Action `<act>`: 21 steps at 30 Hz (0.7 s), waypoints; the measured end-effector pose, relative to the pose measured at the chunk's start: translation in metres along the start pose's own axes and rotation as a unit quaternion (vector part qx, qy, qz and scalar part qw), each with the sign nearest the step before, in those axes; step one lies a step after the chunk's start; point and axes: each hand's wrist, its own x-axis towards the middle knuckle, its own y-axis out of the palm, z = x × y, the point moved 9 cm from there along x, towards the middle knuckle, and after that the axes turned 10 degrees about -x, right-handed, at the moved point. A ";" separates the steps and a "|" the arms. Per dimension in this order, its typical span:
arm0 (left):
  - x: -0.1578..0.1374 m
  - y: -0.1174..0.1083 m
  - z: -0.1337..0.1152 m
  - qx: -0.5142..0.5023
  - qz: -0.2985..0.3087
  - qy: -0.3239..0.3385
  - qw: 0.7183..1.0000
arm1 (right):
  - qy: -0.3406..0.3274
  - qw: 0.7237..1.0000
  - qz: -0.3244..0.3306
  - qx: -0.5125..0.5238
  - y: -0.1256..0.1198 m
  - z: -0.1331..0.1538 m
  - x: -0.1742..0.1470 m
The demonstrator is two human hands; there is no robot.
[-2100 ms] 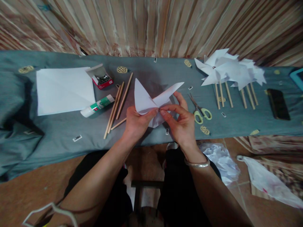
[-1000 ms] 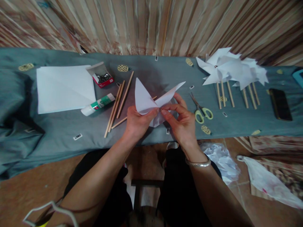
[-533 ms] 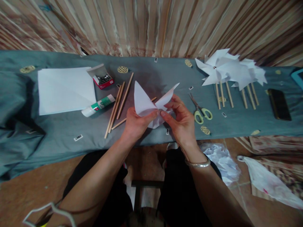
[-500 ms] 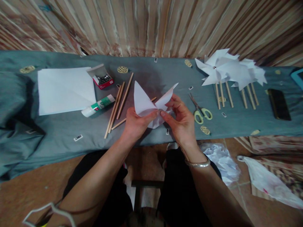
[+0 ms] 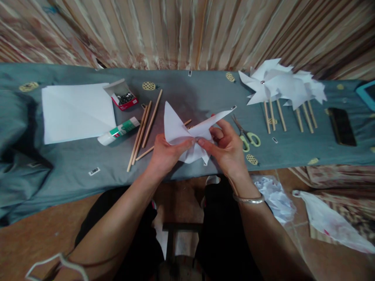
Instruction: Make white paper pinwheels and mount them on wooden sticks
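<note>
Between my hands, above the cloth-covered table [image 5: 117, 168], is a white paper pinwheel [image 5: 177, 127] with pointed, curved blades. My left hand [image 5: 168, 154] grips its left side, thumb pressed at the centre. My right hand [image 5: 228, 146] pinches it from the right, its thumb tip meeting the left thumb near a small dark spot that I cannot make out. The other fingers of my right hand are bent behind the paper. Under the pinwheel lies a wooden stick [image 5: 145, 153], partly hidden by my left hand. Scissors [image 5: 249, 136] with green handles lie just right of my right hand.
To the left are a stack of white paper [image 5: 77, 113], a red box of metal pins [image 5: 125, 99], a glue stick [image 5: 118, 130] and several wooden sticks [image 5: 152, 119]. Finished pinwheels [image 5: 275, 84] lie at the right, beside a phone [image 5: 342, 127]. A plastic bag [image 5: 274, 197] rests on the floor.
The pinwheel's right blade has opened out and now reaches further right. My right hand has shifted slightly right, its fingers spread more behind the paper. Both thumbs stay at the centre.
</note>
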 end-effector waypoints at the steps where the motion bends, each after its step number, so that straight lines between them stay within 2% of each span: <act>1: 0.000 0.000 0.000 -0.003 -0.001 0.000 1.000 | 0.004 1.000 0.002 0.001 0.000 0.001 0.000; 7: 0.000 -0.002 0.001 -0.002 -0.019 0.009 1.000 | 0.024 0.999 0.023 -0.005 0.002 0.001 -0.002; 16: 0.000 -0.005 -0.003 0.065 -0.024 0.022 0.997 | 0.052 0.998 0.024 0.030 0.006 -0.005 -0.003; 21: 0.000 -0.006 -0.001 0.054 -0.021 0.020 0.998 | 0.053 0.998 0.025 0.025 0.008 -0.002 -0.002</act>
